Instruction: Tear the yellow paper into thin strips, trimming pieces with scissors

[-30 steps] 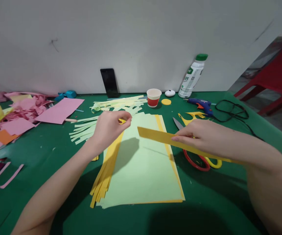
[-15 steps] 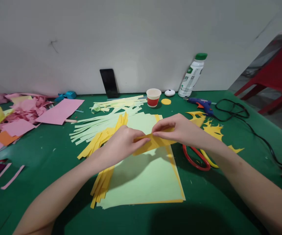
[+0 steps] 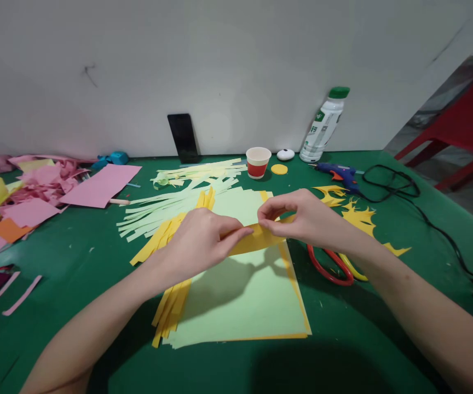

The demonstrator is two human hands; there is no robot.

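Between my two hands a yellow paper strip [image 3: 257, 239] is stretched, held just above the table. My left hand [image 3: 207, 235] pinches its upper edge near the left end. Thumb and forefinger of my right hand [image 3: 296, 216] are closed on the same edge further right. Below lies a stack of light green paper sheets [image 3: 253, 306], with yellow paper showing along its right and lower edges. Cut yellow strips [image 3: 173, 306] rest over its left side. Red-and-yellow-handled scissors [image 3: 333, 268] lie under my right forearm, their blades hidden.
Pale green strips [image 3: 146, 216] fan out at the left. Behind stand a paper cup [image 3: 258, 163], a phone [image 3: 183, 138] and a bottle [image 3: 322, 126]. A blue glue gun [image 3: 339, 174] with a black cord [image 3: 429, 224] and yellow scraps [image 3: 359, 219] lie right; pink paper [image 3: 101, 186] lies left.
The yellow strip's front face has tilted and looks narrower, and its left part sits slightly higher. My fingers have shifted slightly along its edge, both hands still pinching it.
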